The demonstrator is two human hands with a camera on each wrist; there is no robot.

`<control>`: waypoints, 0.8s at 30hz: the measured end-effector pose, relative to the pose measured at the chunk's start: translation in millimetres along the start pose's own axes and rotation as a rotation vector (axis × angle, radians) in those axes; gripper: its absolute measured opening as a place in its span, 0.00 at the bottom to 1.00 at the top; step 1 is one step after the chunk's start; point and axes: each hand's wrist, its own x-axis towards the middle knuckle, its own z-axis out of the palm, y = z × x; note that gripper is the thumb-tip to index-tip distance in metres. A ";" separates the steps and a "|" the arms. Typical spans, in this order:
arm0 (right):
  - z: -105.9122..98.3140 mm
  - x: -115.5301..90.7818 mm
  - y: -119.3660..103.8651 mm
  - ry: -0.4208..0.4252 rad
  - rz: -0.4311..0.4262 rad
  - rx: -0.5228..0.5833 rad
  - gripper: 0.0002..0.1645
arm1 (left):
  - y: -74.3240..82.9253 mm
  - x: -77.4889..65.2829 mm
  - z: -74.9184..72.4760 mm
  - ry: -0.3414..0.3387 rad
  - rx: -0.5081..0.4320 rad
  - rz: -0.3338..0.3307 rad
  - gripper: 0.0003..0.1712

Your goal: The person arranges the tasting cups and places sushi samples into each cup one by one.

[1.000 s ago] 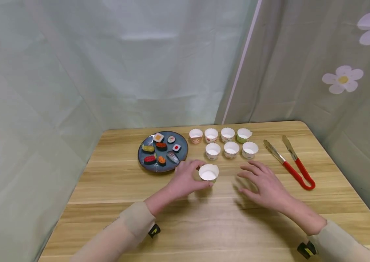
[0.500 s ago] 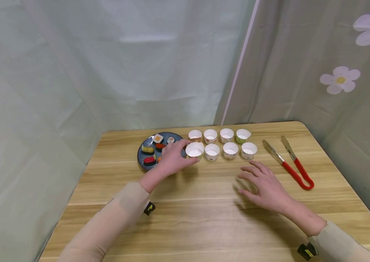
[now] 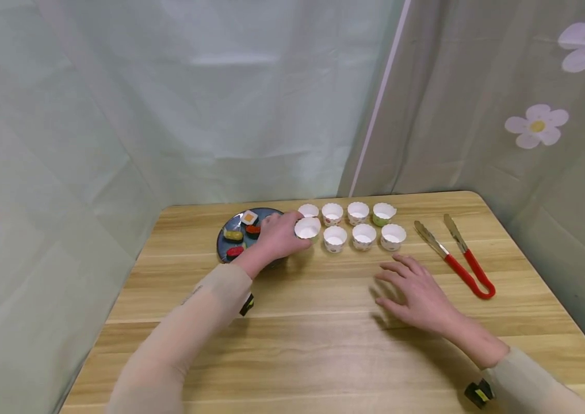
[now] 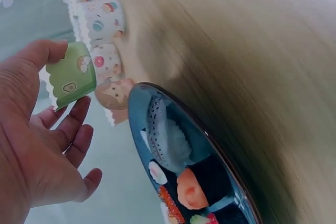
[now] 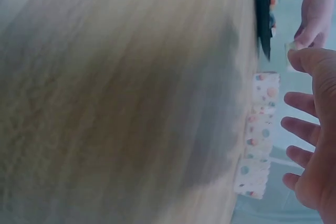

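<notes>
The left hand point(image 3: 278, 237) is pinching a green paper baking cup point(image 4: 71, 74), with the thumb on one side and fingers on the other. The cup is up off the table point(image 3: 323, 345), right way up, near the left end of the two rows of other paper cups point(image 3: 363, 236) and close to the blue plate point(image 3: 226, 224) of sushi pieces point(image 3: 233, 236). The right hand point(image 3: 416, 296) holds nothing; its fingers are spread apart and a little bent, with the tongs point(image 3: 461, 273) off to its right. The cup looks very light, like thick paper, so it should be easy to lift but also easy to squash. It probably isn't slippery. The wavy top edge looks thin and could bend, so the best place to hold it is low on the sides, with a gentle squeeze.
</notes>
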 end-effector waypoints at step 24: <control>11.9 -8.8 -2.8 -0.073 0.059 0.031 0.36 | -2.3 21.8 24.1 -0.033 0.267 -0.069 0.42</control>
